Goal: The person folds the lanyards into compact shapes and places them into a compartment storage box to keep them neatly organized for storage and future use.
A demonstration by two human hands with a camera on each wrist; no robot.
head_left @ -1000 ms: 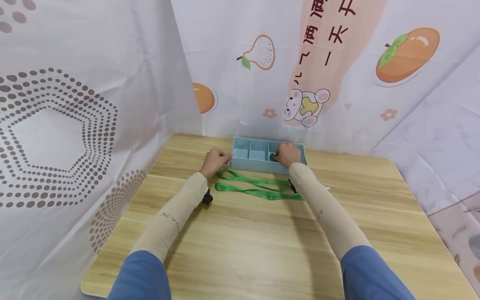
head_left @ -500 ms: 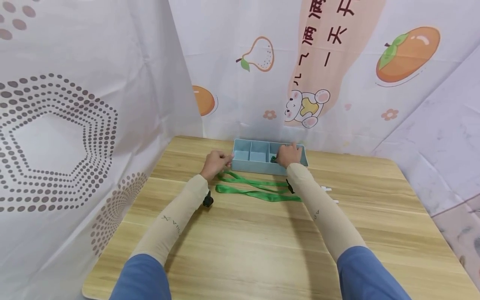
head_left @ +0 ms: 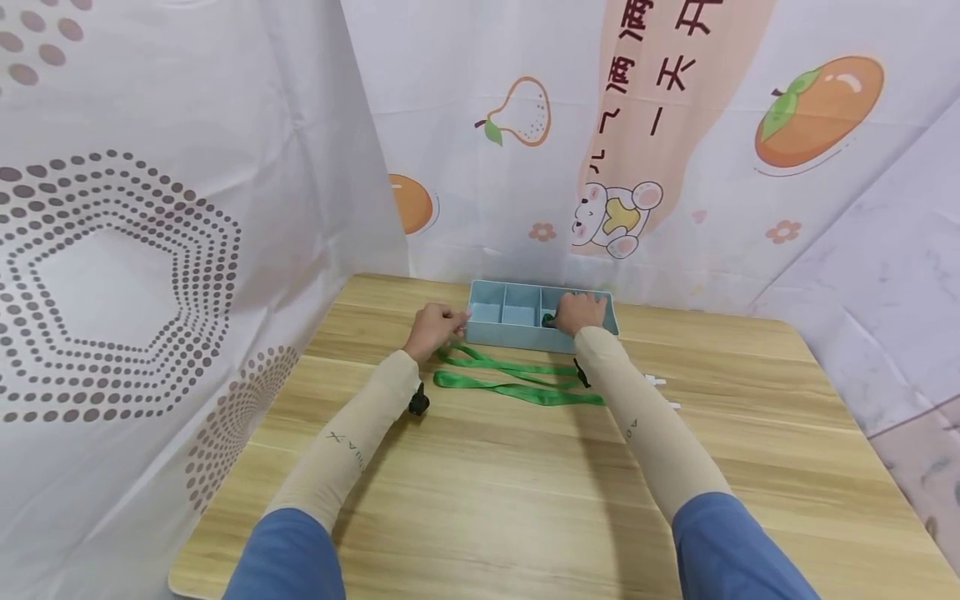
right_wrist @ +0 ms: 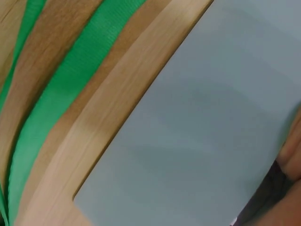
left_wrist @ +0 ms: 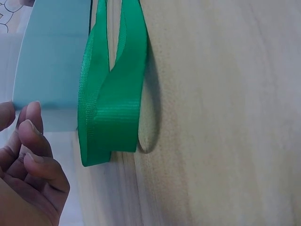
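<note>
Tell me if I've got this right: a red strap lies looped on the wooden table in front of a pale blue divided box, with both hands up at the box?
Nearly right, but the strap is green, not red; the head view and the left wrist view both show it. It does lie looped on the wooden table in front of the pale blue divided box, with the left hand and right hand up at the box.

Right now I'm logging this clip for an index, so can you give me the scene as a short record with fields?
Setting: wooden table, printed curtains behind.
Box: pale blue divided box at the far edge of the table, several compartments.
Strap: green strap lying in loops in front of the box.
Left hand: left hand at the box's left end, fingers loosely curled; contact unclear.
Right hand: right hand over the box's right compartment, on a dark green item; grip unclear.
</note>
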